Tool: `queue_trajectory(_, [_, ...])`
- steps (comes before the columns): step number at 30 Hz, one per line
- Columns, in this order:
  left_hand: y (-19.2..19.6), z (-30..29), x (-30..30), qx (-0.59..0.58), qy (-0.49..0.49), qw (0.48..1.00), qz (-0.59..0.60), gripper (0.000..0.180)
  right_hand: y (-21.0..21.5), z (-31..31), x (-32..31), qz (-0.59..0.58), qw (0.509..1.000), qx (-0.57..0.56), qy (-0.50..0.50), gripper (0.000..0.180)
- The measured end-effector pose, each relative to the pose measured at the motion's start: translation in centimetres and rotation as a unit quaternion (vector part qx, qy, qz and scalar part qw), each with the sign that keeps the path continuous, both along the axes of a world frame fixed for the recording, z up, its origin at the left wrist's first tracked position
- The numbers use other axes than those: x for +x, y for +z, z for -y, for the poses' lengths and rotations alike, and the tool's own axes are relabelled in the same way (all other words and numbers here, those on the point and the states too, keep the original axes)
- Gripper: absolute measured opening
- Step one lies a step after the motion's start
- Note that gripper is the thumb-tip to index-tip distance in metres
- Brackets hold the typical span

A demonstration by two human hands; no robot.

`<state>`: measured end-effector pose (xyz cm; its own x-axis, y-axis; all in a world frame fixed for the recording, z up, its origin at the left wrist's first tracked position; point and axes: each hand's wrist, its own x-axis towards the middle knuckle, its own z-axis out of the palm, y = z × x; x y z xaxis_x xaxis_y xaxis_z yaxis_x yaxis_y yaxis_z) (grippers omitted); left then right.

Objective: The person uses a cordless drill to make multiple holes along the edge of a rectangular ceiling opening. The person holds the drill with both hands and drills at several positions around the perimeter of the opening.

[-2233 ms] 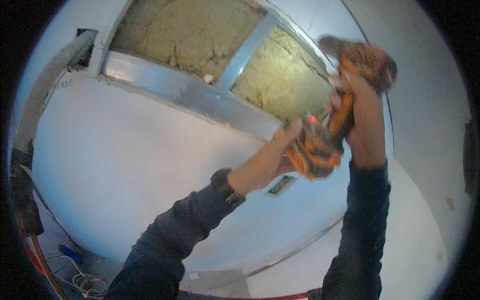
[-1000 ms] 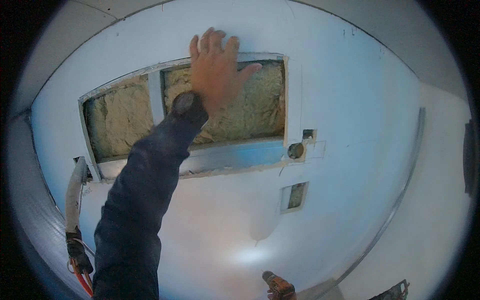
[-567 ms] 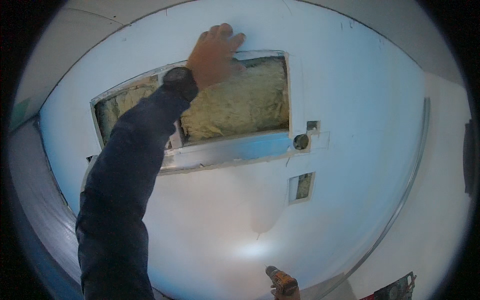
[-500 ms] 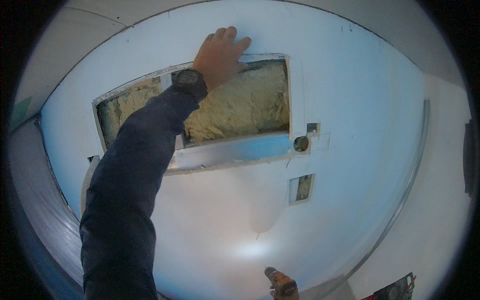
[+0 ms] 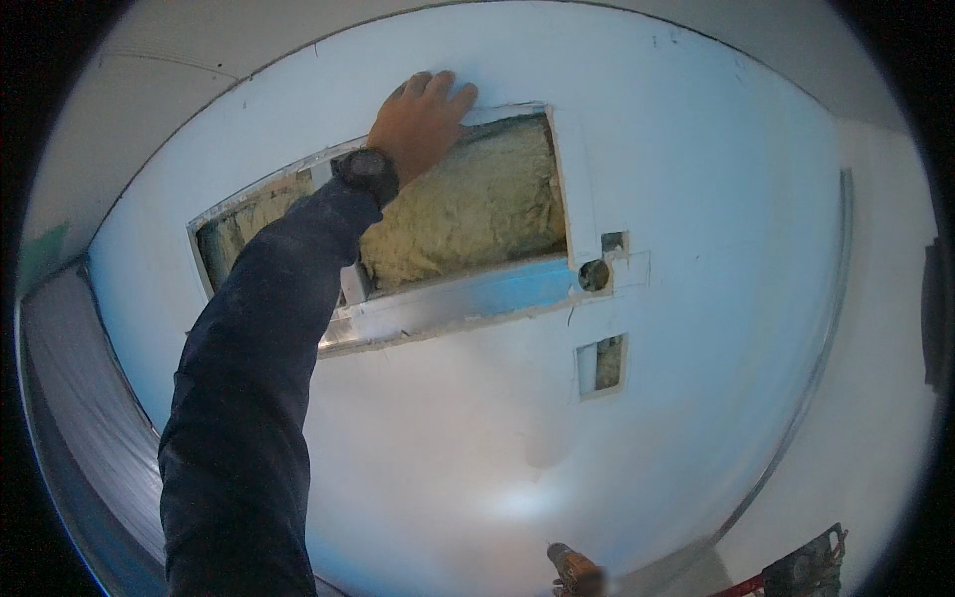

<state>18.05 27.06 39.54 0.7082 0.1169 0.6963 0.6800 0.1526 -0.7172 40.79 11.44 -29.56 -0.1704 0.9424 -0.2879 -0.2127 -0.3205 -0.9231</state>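
Note:
My left hand [image 5: 416, 124] reaches up to the pale wall panel [image 5: 686, 189], its fingers spread against the surface at the top edge of a wide rectangular cutout. It holds nothing that I can see. A dark sleeve and a wristwatch [image 5: 369, 171] cover the arm below it. Yellowish insulation [image 5: 477, 204] fills the cutout, and a shiny metal strip [image 5: 468, 296] runs along its lower edge. At the bottom of the view, an orange and black cordless drill [image 5: 575, 572] points up towards the wall. My right hand grips it, mostly cut off by the frame edge.
Right of the cutout are a small square hole [image 5: 615, 242], a round hole [image 5: 594, 276] and a small rectangular opening [image 5: 603, 366]. Grey sheeting [image 5: 90, 368] hangs at the left. A dark object with red parts [image 5: 806, 567] stands at lower right.
My left hand appears slightly lower and further left in the picture, still at the cutout's top edge. The drill has shifted a little right and down. The view has tilted slightly.

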Motion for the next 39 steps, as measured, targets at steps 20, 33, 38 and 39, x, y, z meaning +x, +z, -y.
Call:
queue_trajectory(20, [0.5, -2.2, -0.8, 0.056, -0.034, 0.997, -0.04, 0.057, -1.4, -9.1, -4.7, 0.052, 0.999, 0.002, -0.01, 0.048])
queue_trajectory(33, [0.7, -1.7, -2.0, 0.005, -0.056, 0.996, -0.07, 0.035, -2.3, -7.5, -4.9, 0.059, 0.998, 0.003, -0.024, 0.049])
queue_trajectory(38, [0.4, -2.3, -2.0, 0.006, -0.064, 0.995, -0.077, 0.028, -2.4, -7.6, -5.1, 0.064, 0.998, 0.001, -0.029, 0.049])
queue_trajectory(39, [0.3, -2.7, -1.8, 0.009, -0.062, 0.996, -0.071, 0.027, -2.4, -7.7, -5.3, 0.063, 0.998, 0.001, -0.03, 0.049])
